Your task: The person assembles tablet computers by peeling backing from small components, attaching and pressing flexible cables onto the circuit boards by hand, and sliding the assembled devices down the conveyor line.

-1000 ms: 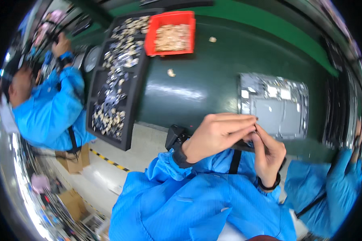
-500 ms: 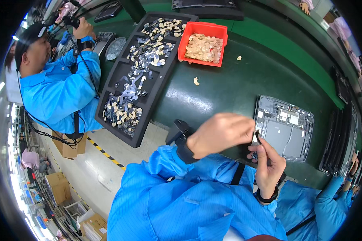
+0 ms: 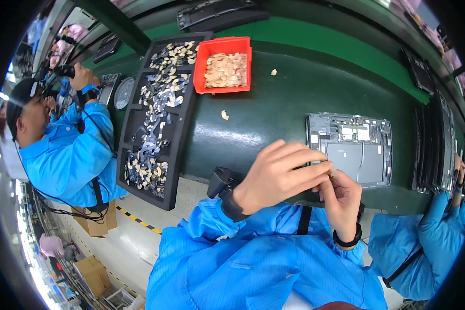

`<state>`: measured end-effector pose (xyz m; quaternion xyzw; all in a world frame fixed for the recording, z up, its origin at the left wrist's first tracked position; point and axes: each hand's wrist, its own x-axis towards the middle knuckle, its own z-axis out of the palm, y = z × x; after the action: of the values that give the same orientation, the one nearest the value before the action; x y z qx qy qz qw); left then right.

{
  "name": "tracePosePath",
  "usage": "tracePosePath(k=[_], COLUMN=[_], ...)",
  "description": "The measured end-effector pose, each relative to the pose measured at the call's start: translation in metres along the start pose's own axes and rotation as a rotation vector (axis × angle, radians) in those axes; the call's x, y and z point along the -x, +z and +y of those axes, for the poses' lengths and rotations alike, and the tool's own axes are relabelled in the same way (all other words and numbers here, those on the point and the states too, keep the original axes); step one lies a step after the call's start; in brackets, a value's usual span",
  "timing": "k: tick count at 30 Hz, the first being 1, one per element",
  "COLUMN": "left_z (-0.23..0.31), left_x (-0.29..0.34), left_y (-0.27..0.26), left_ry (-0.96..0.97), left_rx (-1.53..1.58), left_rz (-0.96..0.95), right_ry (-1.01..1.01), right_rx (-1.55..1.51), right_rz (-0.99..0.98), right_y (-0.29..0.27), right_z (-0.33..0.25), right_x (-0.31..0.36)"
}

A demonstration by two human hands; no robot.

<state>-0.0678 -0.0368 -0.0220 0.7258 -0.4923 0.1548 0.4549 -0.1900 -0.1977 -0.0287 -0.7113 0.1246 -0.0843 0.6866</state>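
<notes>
One small, thin, dark-and-tan part (image 3: 332, 174), mostly hidden, sits at your joined fingertips, just off the near-left corner of the opened grey rectangular device chassis (image 3: 346, 155). Your right hand (image 3: 342, 199) pinches it between thumb and forefinger; your left hand (image 3: 284, 173) reaches across with fingers extended, and whether they grip it you cannot tell from this angle.

Half a second ago a dark strip stood clear above your right fingertips; now your left fingers cover them.

Open green tabletop (image 3: 274, 111) runs from the black compartmented tray (image 3: 177, 155) to the chassis, interrupted by two loose tan crescent pieces (image 3: 225, 114). Dark stacked slabs (image 3: 422, 152) bound your right; your hands hover around the near edge.
</notes>
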Motion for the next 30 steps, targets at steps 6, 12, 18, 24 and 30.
tracePosePath(k=[6,12,18,24,30], left_z=[-0.003,-0.001,-0.001,-0.005,-0.003], left_x=[0.004,0.002,-0.002,0.004,0.001], left_y=[0.012,0.006,0.004,0.006,0.006], left_ry=[0.028,0.014,0.051,0.175,0.222], left_rx=[0.033,-0.025,0.003,0.038,-0.042], left_rz=[-0.077,-0.138,-0.21,-0.216,-0.128], right_ry=[0.034,-0.002,-0.058,-0.034,-0.005], right_rx=[0.335,0.328,0.388,0.456,0.463], right_rz=[-0.061,-0.128,-0.258,-0.343,-0.361], right_y=[-0.015,-0.016,-0.025,-0.03,-0.027], right_z=[-0.007,-0.014,-0.023,-0.029,-0.032], right_x=[0.003,-0.008,-0.013,-0.013,-0.015])
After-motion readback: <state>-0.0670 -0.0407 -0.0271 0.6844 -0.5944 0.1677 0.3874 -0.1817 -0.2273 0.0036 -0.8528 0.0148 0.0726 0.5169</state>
